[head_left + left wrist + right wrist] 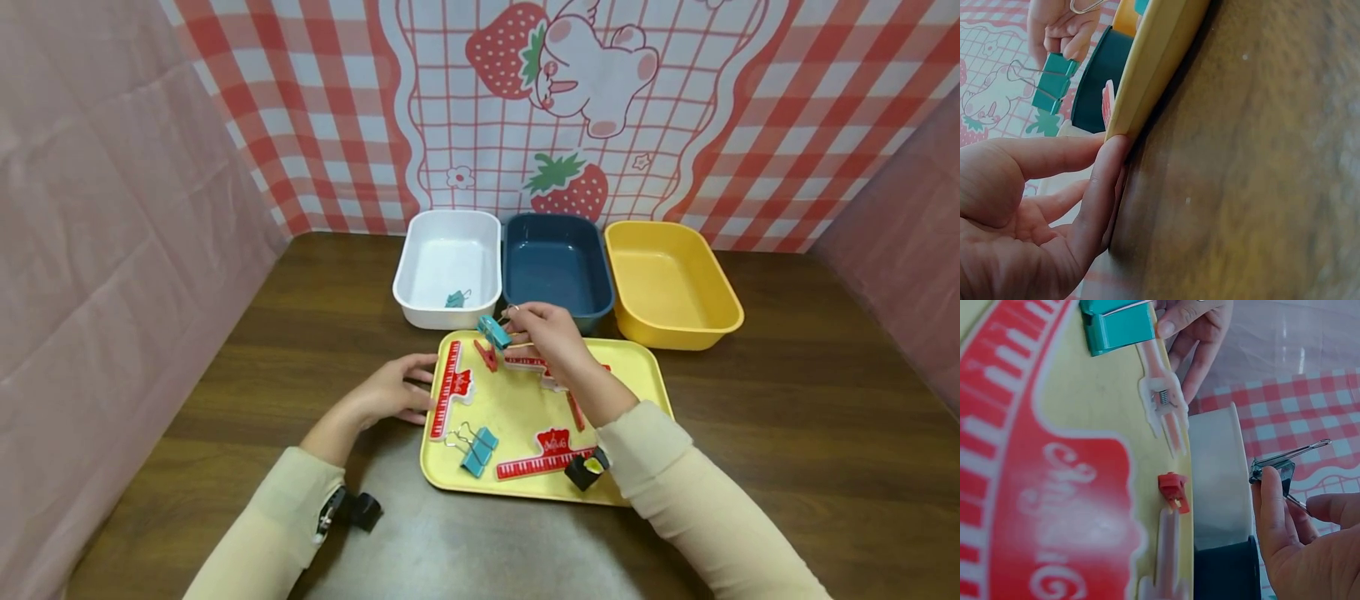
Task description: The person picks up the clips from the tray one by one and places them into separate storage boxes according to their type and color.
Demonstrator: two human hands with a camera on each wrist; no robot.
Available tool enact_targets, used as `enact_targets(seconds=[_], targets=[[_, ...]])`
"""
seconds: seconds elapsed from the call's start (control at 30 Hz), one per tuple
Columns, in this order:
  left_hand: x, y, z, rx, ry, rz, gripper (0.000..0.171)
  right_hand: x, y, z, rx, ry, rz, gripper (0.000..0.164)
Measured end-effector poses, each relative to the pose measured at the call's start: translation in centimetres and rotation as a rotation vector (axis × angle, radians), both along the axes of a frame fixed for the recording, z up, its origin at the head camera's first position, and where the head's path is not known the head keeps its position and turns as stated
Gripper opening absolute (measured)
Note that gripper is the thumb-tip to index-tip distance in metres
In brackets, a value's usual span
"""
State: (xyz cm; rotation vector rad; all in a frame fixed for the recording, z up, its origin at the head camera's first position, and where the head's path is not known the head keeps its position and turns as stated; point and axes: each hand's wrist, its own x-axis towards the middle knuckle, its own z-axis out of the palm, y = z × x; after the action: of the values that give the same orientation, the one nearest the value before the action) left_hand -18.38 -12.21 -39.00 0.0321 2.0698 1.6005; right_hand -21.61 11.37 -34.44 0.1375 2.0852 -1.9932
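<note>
One teal binder clip is pinched between your right hand's thumb and fingers, raised above the far edge of the yellow tray. You hold it just before the white bin and the dark blue bin, with a wire handle sticking out free in the right wrist view. Your left hand has the tray's left rim between thumb and finger, its remaining fingers outside the tray.

Near that hand, on the tray, you have a red keyboard-print clip lying along the left side and a second binder clip toward the near left corner. A small red clothespin lies just below the raised clip, and another keyboard-print clip lies along the near edge. A third is partly hidden behind your right hand.

Inside the white bin, you can see a small teal clip near its front wall. The yellow bin stands to the right of the dark blue one.
</note>
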Motion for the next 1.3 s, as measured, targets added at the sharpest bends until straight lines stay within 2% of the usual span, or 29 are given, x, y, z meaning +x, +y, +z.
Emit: enact_targets(seconds=[0.23, 0.67, 1.3], targets=[[0.0, 0.0, 0.0, 0.013, 0.001, 0.000, 0.065, -0.6, -0.8, 0.5, -0.036, 0.045, 0.002, 0.033], [0.0, 0.0, -0.1, 0.023, 0.005, -0.005, 0.066, -1.9, -1.5, 0.8, -0.066, 0.019, -0.034, 0.033], [0.0, 0.0, -0.1, 0.025, 0.004, -0.003, 0.067, -3.3, -2.3, 1.2, -0.090, 0.035, -0.095, 0.033]])
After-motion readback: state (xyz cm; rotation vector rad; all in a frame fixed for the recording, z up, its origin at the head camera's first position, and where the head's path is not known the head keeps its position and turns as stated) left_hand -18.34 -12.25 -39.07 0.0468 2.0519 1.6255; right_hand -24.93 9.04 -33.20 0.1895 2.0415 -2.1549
